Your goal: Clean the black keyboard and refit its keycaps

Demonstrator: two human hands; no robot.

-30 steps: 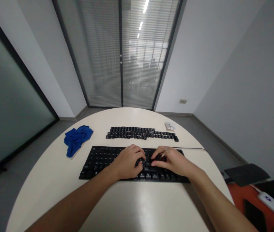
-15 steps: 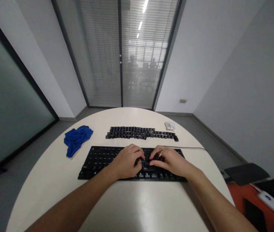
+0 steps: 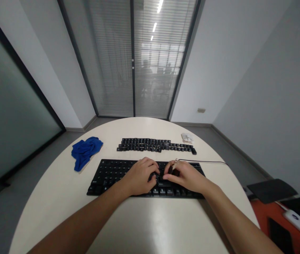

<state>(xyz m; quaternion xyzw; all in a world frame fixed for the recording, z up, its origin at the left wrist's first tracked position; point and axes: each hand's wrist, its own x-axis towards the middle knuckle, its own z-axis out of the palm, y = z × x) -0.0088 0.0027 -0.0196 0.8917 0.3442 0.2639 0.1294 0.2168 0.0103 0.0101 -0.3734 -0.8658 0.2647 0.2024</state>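
Note:
A black keyboard (image 3: 118,174) lies across the table in front of me, most of its keys in place. My left hand (image 3: 142,178) rests on its middle, fingers curled down onto the keys, thumb and fingertips a little apart. Just to the right, my right hand (image 3: 183,174) bends over the keys with its thumb and index fingertip close together. What sits between those tips is too dark and small to make out. A ring shows on one right finger. Behind the keyboard lie loose black keycaps (image 3: 146,144) in rows.
A crumpled blue cloth (image 3: 85,151) lies on the left of the round table (image 3: 155,222). A small clear plastic bag (image 3: 187,138) is at the back right. A thin black cable (image 3: 208,162) runs off the right edge. An orange seat (image 3: 262,215) stands at the lower right.
My right thumb and index finger have drawn closer together over the keys. My left hand stays about where it was. The whole view has shifted slightly.

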